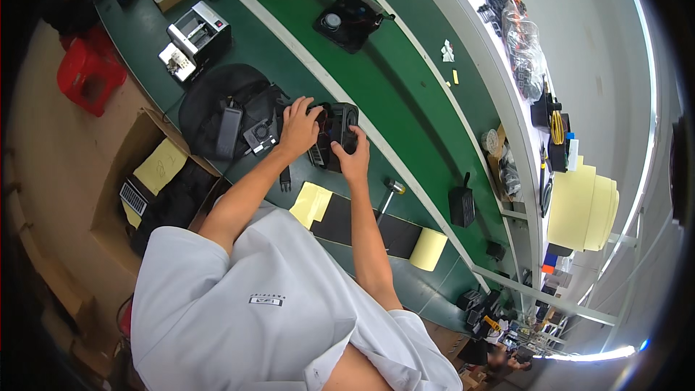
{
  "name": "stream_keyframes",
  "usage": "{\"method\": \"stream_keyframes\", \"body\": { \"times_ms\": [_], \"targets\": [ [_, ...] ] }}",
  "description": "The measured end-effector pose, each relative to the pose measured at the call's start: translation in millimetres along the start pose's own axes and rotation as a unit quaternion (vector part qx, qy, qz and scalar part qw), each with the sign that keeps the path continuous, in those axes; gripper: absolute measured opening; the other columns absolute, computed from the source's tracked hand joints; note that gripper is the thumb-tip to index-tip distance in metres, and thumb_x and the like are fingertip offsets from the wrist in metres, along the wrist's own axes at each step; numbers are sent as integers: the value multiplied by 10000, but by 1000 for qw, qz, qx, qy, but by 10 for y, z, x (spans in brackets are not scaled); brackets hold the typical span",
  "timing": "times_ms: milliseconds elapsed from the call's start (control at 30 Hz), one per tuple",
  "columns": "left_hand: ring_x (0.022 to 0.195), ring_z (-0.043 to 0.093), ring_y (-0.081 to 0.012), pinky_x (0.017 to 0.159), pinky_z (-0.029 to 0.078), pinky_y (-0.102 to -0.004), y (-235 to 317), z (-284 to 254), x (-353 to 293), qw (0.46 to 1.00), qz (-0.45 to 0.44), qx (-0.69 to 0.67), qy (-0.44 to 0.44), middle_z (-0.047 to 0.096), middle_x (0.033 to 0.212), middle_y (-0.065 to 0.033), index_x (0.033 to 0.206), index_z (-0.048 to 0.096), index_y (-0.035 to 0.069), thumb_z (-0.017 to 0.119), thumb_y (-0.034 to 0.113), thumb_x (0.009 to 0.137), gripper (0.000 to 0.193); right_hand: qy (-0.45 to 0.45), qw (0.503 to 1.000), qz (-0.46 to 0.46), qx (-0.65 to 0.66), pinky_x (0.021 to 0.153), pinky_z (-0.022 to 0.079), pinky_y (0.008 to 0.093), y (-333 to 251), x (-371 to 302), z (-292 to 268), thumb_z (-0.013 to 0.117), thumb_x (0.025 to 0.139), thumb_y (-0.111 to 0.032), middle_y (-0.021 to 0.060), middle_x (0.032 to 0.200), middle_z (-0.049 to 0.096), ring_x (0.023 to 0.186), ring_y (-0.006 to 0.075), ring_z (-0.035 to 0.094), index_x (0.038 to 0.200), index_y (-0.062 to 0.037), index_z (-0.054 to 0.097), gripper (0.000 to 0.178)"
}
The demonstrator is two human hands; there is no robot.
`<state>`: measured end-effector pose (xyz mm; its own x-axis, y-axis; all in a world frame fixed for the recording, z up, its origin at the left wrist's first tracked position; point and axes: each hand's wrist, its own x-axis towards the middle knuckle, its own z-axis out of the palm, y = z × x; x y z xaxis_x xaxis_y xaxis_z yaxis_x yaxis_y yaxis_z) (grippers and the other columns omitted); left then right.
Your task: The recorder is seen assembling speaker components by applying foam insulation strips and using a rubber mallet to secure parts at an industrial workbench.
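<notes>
On a green worktop [253, 38], a black case [347, 113] lay between both hands, its long axis pointing away from the person, the nearer right hand [355, 162] clasping its right side, the left hand [297, 132] curling its fingers at the left edge, grip unclear, with a round black pad [197, 94] crowding the left and a hammer [394, 186] near right.

Case [339, 127]: smooth black plastic. Clockwise from it: bag [523, 47], clear glossy plastic, two o'clock; roll [428, 249], matt, paper-like, five; sheets [311, 204], creased paper, between six and seven; carton [114, 199], matt cardboard, between eight and nine; stool [90, 76], shiny plastic, between nine and ten; machine [199, 38], glossy metal, ten.
</notes>
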<state>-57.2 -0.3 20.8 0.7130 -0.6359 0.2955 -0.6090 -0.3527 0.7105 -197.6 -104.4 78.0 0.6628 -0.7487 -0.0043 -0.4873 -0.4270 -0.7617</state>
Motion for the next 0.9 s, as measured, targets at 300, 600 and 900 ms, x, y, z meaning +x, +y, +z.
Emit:
{"method": "stream_keyframes", "body": {
  "times_ms": [300, 600, 900],
  "targets": [
    [1357, 379, -353, 1082, 308, -501, -44, -78, -87, 992, -33, -94, -83, 471, 1388, -159, 1336, 523, 97, 702, 149, 805, 562, -23, 1000, -19, 1, 979, 447, 441, -45, -14, 13, 810, 710, -236, 204, 1201, 538, 1124, 371, 540, 1293, -123, 547, 650],
    [1440, 328, -339, 1116, 304, -494, -210, -48, -56, 978, -52, -155, -127, 457, 1462, -175, 1394, 444, 70, 812, 182, 741, 758, -6, 992, -89, -84, 987, 446, 435, -31, 4, 103, 836, 684, -265, 187, 1221, 553, 1150, 358, 535, 1284, -100, 563, 679],
    [1428, 337, -387, 1118, 291, -501, -205, -87, -43, 969, -96, -173, -145, 336, 1542, -245, 1487, 317, 67, 821, 177, 732, 914, -16, 985, -66, -156, 993, 431, 526, -76, -33, 229, 842, 668, -316, 250, 1384, 460, 1186, 439, 507, 1315, -211, 570, 710]
  ]
}}
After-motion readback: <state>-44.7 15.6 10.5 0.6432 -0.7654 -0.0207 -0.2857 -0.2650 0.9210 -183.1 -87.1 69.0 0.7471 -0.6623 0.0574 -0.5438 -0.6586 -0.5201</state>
